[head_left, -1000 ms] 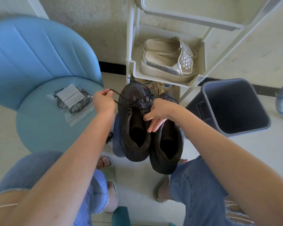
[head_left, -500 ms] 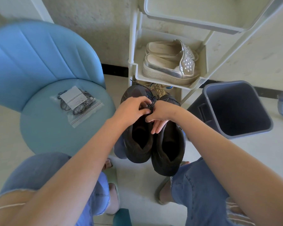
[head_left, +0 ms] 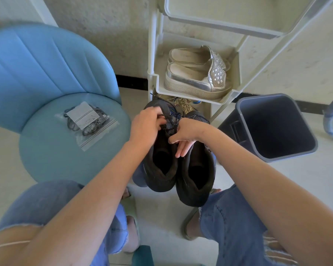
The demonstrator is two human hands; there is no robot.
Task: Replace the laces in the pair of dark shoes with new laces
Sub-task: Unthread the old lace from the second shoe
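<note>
Two dark shoes are held up side by side between my knees, heels toward me: the left shoe (head_left: pixel 160 166) and the right shoe (head_left: pixel 197 175). Their old dark speckled laces (head_left: pixel 172 122) bunch in a tangle at the tongues. My left hand (head_left: pixel 147 122) pinches the lace on the left shoe's tongue. My right hand (head_left: pixel 185 136) grips the shoes at the tongues, with its fingers hanging down between them. A clear zip bag of new dark laces (head_left: pixel 87 121) lies on the blue chair seat (head_left: pixel 52 160) to the left.
A cream shoe rack (head_left: pixel 227 96) stands right behind the shoes with a silver pair of slip-ons (head_left: pixel 196 73) on its shelf. A dark grey bin (head_left: pixel 273 127) sits open at the right. My knees in jeans frame the bottom.
One second ago my left hand held the lace stretched out to the left. It has come back to the left shoe's tongue and stays there. The right hand kept its grip.
</note>
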